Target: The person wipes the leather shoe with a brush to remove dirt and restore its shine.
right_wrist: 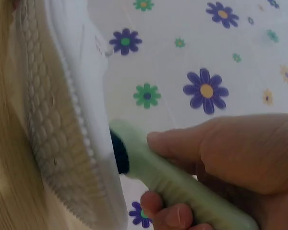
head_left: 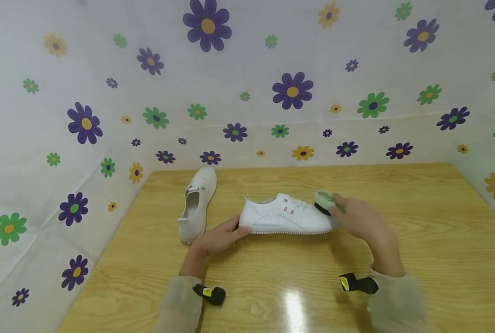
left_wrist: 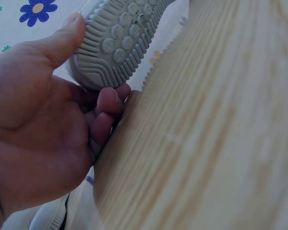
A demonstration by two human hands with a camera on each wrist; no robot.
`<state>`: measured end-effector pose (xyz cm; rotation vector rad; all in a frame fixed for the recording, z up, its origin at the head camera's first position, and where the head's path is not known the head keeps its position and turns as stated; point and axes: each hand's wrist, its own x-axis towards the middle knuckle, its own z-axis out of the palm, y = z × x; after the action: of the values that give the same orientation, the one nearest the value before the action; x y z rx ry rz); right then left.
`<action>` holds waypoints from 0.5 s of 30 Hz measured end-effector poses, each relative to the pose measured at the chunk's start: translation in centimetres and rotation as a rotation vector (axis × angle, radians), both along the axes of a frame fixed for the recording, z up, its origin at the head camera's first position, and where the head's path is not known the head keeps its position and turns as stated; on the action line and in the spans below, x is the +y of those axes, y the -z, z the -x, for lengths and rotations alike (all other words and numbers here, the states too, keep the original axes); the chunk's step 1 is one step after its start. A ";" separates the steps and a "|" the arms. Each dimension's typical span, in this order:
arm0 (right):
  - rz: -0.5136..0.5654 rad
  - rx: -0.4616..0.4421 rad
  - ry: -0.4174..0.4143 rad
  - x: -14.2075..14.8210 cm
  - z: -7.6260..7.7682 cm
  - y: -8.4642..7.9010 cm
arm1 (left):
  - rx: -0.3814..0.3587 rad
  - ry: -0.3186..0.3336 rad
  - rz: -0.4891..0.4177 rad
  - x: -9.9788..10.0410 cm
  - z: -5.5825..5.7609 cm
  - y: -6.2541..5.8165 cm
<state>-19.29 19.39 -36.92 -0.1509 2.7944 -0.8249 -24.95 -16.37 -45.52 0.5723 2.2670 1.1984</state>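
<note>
A white lace-up shoe [head_left: 268, 217] is held sideways just above the table, its toe to the right. My left hand [head_left: 222, 237] grips its heel; in the left wrist view the thumb lies along the grey ridged sole [left_wrist: 117, 40] with fingers curled beneath the heel. With my right hand [head_left: 361, 219] I hold a pale green brush [head_left: 324, 200] by its handle. The brush's dark bristles [right_wrist: 119, 152] touch the shoe's upper near the toe in the right wrist view. Part of the toe is hidden behind the right hand.
A second white shoe [head_left: 206, 203] stands on the wooden table [head_left: 272, 277] to the left, close behind my left hand. Flower-printed white cloth [head_left: 247, 69] closes off the back and both sides of the table.
</note>
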 end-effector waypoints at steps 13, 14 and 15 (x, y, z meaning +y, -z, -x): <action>-0.033 -0.003 0.007 1.0 -0.3 -0.2 | -0.007 0.003 -0.023 0.0 -0.1 0.2; -0.022 0.012 -0.003 0.6 -0.1 -0.1 | -0.004 0.005 -0.022 -0.1 -0.1 0.2; -0.002 0.026 -0.019 0.3 0.0 0.0 | -0.004 0.009 -0.025 -0.1 0.0 0.1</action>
<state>-19.27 19.69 -36.94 -0.1894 2.8127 -0.8219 -24.92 -16.45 -45.65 0.5887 2.2469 1.2234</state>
